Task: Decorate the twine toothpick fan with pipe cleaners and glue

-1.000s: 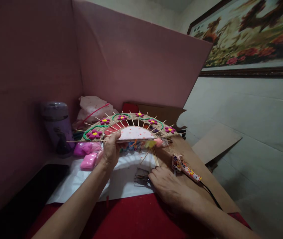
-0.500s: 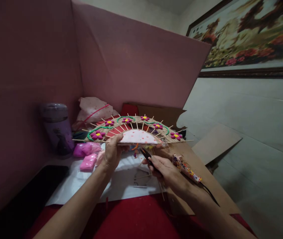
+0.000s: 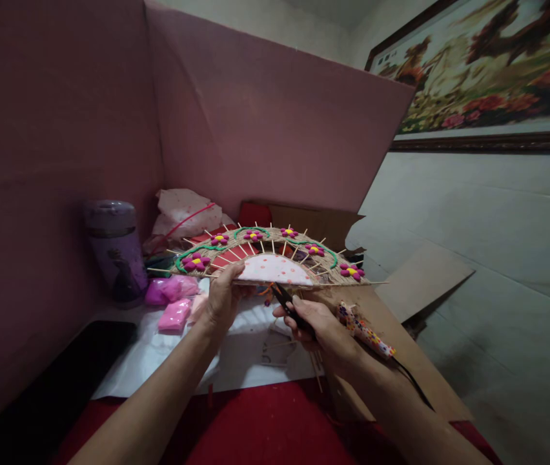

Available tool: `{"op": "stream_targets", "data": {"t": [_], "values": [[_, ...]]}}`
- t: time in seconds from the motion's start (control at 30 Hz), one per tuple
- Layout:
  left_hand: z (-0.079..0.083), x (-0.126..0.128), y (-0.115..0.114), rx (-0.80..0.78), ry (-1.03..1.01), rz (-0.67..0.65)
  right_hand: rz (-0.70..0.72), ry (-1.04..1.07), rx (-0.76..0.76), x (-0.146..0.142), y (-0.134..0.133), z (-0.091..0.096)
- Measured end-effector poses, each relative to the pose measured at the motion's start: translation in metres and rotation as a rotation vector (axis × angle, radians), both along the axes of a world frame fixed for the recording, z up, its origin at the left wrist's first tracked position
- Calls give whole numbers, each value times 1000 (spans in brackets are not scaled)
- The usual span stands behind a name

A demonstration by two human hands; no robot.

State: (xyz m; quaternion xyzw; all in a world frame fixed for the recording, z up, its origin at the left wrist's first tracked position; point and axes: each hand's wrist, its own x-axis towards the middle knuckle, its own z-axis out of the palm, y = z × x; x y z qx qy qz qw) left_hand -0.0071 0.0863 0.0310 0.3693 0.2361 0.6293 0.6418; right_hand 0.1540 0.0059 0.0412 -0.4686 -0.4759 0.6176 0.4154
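Observation:
My left hand (image 3: pixel 225 296) pinches the lower edge of a half-round fan (image 3: pixel 277 270), thumb in front, and holds it up. Thin sticks radiate from the fan's white, red-dotted centre through a twine band, which carries magenta flowers with yellow middles and a green wavy vine. In my right hand (image 3: pixel 321 326) is a black hand tool (image 3: pixel 288 303) with a narrow tip; its exact kind is hard to tell. That tip points up-left at the fan's straight lower edge, and I cannot tell whether they touch.
Pink clay packets (image 3: pixel 175 315) and a purple tumbler (image 3: pixel 115 252) stand at left, near a black phone-like slab (image 3: pixel 95 345). A flower-patterned glue gun (image 3: pixel 366 332) with a cord lies on cardboard (image 3: pixel 413 361) at right. White paper (image 3: pixel 236 365) covers part of the red cloth (image 3: pixel 250 426).
The fan has shifted slightly right and down in view, its right end dipping a little. The black tool's tip has come closer to the fan's lower edge.

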Motion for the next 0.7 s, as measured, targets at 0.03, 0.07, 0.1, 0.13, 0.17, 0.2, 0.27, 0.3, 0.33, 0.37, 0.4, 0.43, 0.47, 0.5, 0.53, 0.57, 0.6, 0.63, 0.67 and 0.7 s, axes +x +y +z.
{"op": "stream_targets", "data": {"t": [0.03,0.07,0.1,0.13,0.17,0.2,0.27,0.3,0.33,0.37,0.4,0.43,0.47,0.5,0.53,0.57,0.6,0.63,0.67,0.7], "values": [[0,0,0,1,2,-3,1,3,-1,0,0,-1],[0,0,0,0,1,-5,2,5,-2,0,0,-1],[0,-1,0,-1,-5,-4,2,4,-1,0,0,-1],[0,-1,0,-5,-15,-4,-2,2,1,0,0,-1],[0,-1,1,-10,-29,-7,-10,-2,6,0,0,-1],[1,-1,1,-14,-42,-9,-18,-9,12,0,0,-1],[1,-1,1,-21,-50,-14,-21,-18,20,0,0,0],[1,-1,1,-21,-47,-17,-17,-18,22,-1,0,0],[0,-1,1,-19,-43,-16,-11,-12,23,-1,0,0],[0,-1,1,-15,-39,-14,-4,-2,21,-2,0,0],[0,-1,1,-10,-37,-14,1,12,18,-2,1,0],[0,-1,1,-6,-35,-15,3,25,16,-3,1,0],[-1,-1,1,-3,-33,-18,2,36,15,-3,2,0],[-1,-1,1,-3,-33,-20,1,44,17,-4,2,0],[-1,-1,0,-4,-33,-24,2,52,19,-4,3,0],[-1,-1,0,-4,-38,-24,6,60,20,-4,3,-1],[-1,-1,0,-7,-46,-22,15,69,17,-4,4,-1],[-1,-1,0,-10,-55,-20,27,79,11,-4,4,-1],[-1,-1,1,-14,-64,-21,43,88,1,-5,5,-1],[-1,-1,1,-17,-70,-27,58,97,-10,-5,5,-1]]}}
